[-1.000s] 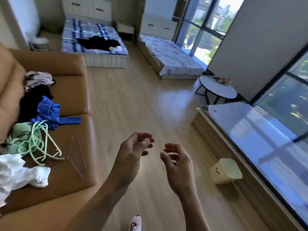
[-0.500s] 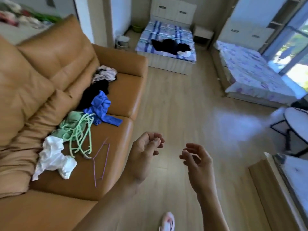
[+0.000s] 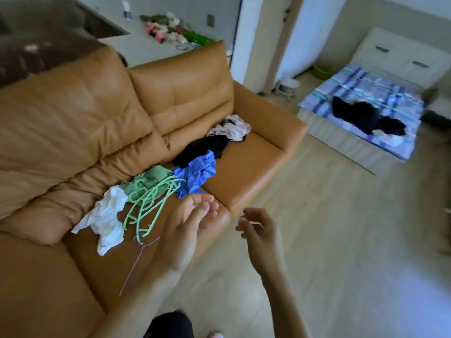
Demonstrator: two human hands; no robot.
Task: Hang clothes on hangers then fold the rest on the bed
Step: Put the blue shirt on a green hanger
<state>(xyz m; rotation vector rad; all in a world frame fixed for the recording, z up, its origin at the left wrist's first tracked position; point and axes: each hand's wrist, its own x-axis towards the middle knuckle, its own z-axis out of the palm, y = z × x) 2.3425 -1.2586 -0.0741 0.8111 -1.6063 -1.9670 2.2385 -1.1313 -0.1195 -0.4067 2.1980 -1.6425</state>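
Clothes lie in a row on the tan sofa (image 3: 251, 167): a white garment (image 3: 105, 218), a green one (image 3: 151, 178), a blue one (image 3: 197, 172), a black one (image 3: 205, 148) and a pale pink one (image 3: 231, 129). Several green hangers (image 3: 146, 203) are tangled on the seat, with a thin purple wire hanger (image 3: 139, 262) beside them. My left hand (image 3: 185, 228) hovers over the seat's front edge, fingers loosely curled, holding nothing. My right hand (image 3: 261, 230) is raised over the floor, also empty. Dark clothes (image 3: 361, 115) lie on the plaid bed (image 3: 390, 93) at the far right.
Wooden floor (image 3: 329, 228) stretches between the sofa and the bed. A small white bin (image 3: 288, 87) stands by the wall near the bed. Behind the sofa a counter (image 3: 146, 45) carries assorted items. White drawers (image 3: 402, 59) stand behind the bed.
My view has swung left, bringing the sofa and its clothes to the centre. Both hands stay raised and empty, now closer to the sofa seat.
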